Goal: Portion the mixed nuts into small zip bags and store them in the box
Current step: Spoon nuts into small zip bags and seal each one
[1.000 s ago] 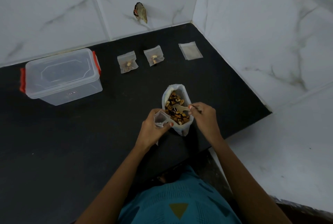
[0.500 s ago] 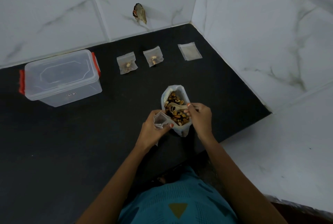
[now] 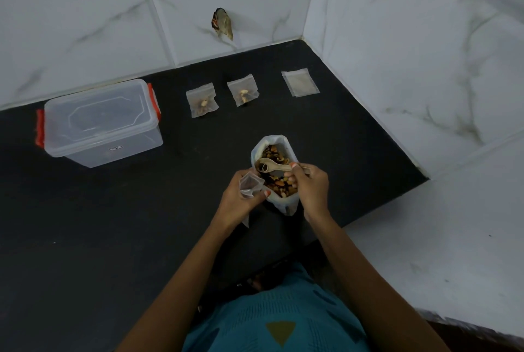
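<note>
A white bag of mixed nuts (image 3: 286, 204) stands open on the black counter (image 3: 113, 224). My right hand (image 3: 310, 188) pinches a pale wooden spoon (image 3: 269, 167) with a nut or two in its bowl, raised over the bag's left rim. My left hand (image 3: 236, 201) holds a small clear zip bag (image 3: 249, 183) open just left of the spoon. Two small zip bags with nuts (image 3: 202, 99) (image 3: 243, 93) and one flat, seemingly empty zip bag (image 3: 300, 82) lie in a row farther back. The clear box (image 3: 99, 122) with red clips sits at the left, lid on.
Marble-tiled walls close the counter at the back and right. The counter's right edge runs diagonally, with a white floor (image 3: 425, 252) beyond it. A small dark thing (image 3: 222, 23) is stuck on the back wall. My teal shirt (image 3: 278, 317) fills the bottom centre.
The spoon has lifted out of the nuts and moved left toward the small zip bag. My left hand has stayed where it was with that bag.
</note>
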Demonstrator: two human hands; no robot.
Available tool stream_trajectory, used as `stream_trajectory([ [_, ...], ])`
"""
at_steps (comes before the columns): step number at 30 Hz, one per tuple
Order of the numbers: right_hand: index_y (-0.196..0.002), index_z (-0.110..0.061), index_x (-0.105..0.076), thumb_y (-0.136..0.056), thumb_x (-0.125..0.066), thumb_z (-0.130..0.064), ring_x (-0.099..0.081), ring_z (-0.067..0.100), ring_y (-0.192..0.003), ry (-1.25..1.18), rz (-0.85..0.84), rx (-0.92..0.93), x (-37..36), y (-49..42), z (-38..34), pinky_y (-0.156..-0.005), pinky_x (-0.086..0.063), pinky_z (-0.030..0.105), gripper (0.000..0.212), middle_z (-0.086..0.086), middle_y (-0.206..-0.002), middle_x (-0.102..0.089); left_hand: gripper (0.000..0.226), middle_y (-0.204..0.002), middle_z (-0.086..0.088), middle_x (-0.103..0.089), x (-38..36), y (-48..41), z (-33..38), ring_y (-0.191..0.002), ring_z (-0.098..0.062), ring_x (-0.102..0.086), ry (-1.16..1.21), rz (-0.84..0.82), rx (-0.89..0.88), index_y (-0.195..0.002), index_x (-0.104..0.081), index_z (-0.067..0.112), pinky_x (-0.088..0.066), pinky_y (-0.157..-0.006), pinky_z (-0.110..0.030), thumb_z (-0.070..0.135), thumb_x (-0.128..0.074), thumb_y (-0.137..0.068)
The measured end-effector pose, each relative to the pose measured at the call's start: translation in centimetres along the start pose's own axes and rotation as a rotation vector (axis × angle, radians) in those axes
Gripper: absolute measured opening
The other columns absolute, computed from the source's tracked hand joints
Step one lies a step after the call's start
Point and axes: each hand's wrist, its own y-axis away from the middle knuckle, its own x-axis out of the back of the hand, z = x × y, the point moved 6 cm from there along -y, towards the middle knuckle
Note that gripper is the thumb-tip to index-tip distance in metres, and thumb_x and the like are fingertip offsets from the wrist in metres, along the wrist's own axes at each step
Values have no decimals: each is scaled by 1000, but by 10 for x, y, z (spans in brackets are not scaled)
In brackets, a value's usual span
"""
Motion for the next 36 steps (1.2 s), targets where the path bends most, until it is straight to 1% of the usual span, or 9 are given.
stream_trajectory([
  [4, -96, -1, -66, -92, -53, -14, -58, -1, -63, 73, -39, 73, -8, 5, -8, -56, -43, 3, 19, -2, -71, -64, 44, -109, 14, -55, -2, 0, 1, -102, 1, -55, 16, -6, 0, -111, -46, 27, -49, -75, -11, 10, -70, -78],
  [7, -96, 0, -66, -92, -53, -13, -58, -1, -63, 66, -48, 48, -11, 5, -8, -54, -43, 2, 19, -1, -72, -64, 42, -108, 14, -56, -2, 1, 2, -100, 3, -55, 32, 1, 1, -106, -47, 32, -49, -73, -10, 10, -70, -78],
  [13, -94, -4, -64, -91, -55, -13, -57, 6, -61, -123, -58, -243, 5, -1, 6, -58, -45, 16, 13, 0, -69, -64, 48, -114, 15, -52, 0, 2, 1, -106, 2, -51, 33, -10, 3, -113, -45, 30, -46, -79, -12, 11, -71, -78],
  [17, -90, -2, -63, -90, -55, -11, -55, 6, -59, -220, -80, -296, 11, 3, 5, -57, -44, 17, 12, 3, -69, -63, 58, -120, 11, -50, 1, 4, 0, -107, 3, -50, -9, -26, -6, -121, -42, 25, -45, -77, -8, 10, -74, -75],
  [21, -87, -5, -64, -91, -54, -10, -55, 9, -64, -288, -108, -312, 21, 7, 0, -65, -46, 22, 11, 4, -71, -63, 61, -121, 7, -42, 6, 6, 5, -102, 7, -46, -116, 67, -58, -119, -41, 22, -41, -73, -2, 10, -77, -71],
  [26, -82, -8, -65, -90, -54, -11, -55, 6, -61, -303, -151, -234, 34, 15, -23, -64, -45, 22, 14, 4, -70, -63, 59, -109, 14, -49, 9, 4, 18, -103, 5, -49, -121, 121, -155, -111, -41, 27, -42, -81, -7, 8, -78, -69],
  [29, -88, -7, -65, -90, -55, -13, -56, 5, -60, -276, -187, -148, 37, 21, -40, -60, -45, 19, 12, 2, -70, -64, 61, -114, 8, -50, 7, 1, 21, -105, 0, -49, -135, 149, -164, -113, -40, 26, -43, -83, -12, 9, -78, -69],
  [34, -93, -10, -65, -89, -55, -13, -59, -1, -59, -83, -177, 113, 35, 33, -66, -57, -46, 12, 11, -1, -70, -65, 62, -110, 17, -47, 0, -3, 32, -102, 13, -45, -163, 189, -208, -113, -39, 28, -40, -84, -6, 8, -78, -69],
  [36, -94, -10, -65, -89, -56, -13, -60, -4, -62, 29, -165, 245, 30, 40, -74, -59, -48, 11, 11, -6, -70, -64, 62, -110, 16, -48, -2, -4, 36, -104, 7, -48, -158, 211, -230, -112, -39, 27, -41, -90, -14, 8, -79, -68],
])
